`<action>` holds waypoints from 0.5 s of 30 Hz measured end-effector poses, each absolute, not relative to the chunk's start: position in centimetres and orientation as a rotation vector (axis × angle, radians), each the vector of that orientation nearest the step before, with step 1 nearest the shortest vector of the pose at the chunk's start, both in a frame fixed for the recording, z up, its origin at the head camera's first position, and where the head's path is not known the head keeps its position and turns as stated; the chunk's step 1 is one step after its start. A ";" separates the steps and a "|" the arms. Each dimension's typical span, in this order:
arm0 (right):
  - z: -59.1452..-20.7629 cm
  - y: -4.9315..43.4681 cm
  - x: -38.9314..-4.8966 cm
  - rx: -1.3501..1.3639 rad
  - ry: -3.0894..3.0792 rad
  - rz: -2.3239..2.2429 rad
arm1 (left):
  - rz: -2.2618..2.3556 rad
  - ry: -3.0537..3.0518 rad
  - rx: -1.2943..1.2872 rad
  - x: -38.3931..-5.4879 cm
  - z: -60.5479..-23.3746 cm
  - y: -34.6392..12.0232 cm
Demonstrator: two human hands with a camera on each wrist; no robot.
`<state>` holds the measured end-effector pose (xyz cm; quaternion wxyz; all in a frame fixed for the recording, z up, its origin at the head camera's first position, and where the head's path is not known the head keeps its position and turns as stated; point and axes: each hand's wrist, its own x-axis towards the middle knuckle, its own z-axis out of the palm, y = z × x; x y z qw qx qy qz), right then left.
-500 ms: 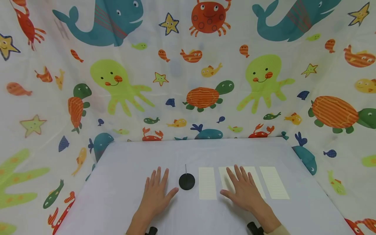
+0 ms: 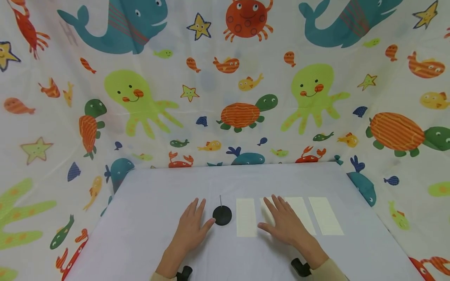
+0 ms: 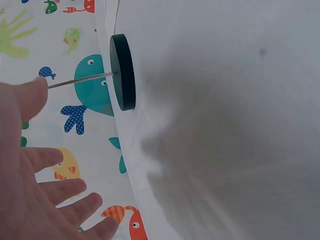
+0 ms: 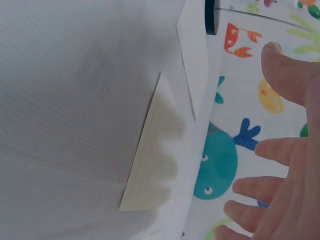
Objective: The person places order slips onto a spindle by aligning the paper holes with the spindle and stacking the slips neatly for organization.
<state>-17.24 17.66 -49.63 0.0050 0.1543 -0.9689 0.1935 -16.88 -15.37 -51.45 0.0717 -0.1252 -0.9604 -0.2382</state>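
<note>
A paper spike [image 2: 222, 215], a black round base with a thin upright metal rod, stands on the white table between my hands. My left hand [image 2: 191, 230] hovers just left of it, fingers spread, holding nothing. In the left wrist view the thumb overlaps the tip of the rod [image 3: 80, 80]; contact cannot be told. Several pale yellow paper slips lie in a row to the right, the leftmost slip [image 2: 246, 217] beside the spike and the rightmost slip [image 2: 326, 216] at the far end. Over the middle slips hovers my right hand [image 2: 286, 224], fingers spread and holding nothing, partly hiding them.
The white table [image 2: 147, 218] ends at a hanging curtain [image 2: 211, 86] printed with sea animals, which also runs along both sides. A black wrist device [image 2: 300, 267] sits at the right wrist, and a similar device [image 2: 184, 273] at the left.
My left hand has shifted slightly right, towards the spike. My right hand has shifted slightly left over the slips. The head view has tilted a little; spike and slips stay put.
</note>
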 end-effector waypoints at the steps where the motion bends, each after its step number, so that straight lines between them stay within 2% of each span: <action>1: -49.6 17.6 -17.4 0.495 -3.028 0.610 | -0.735 -2.872 -0.383 -16.9 -51.4 -15.4; 15: -50.5 16.1 -19.2 0.482 -3.102 0.692 | -0.987 -2.881 -0.285 -17.0 -51.2 -14.8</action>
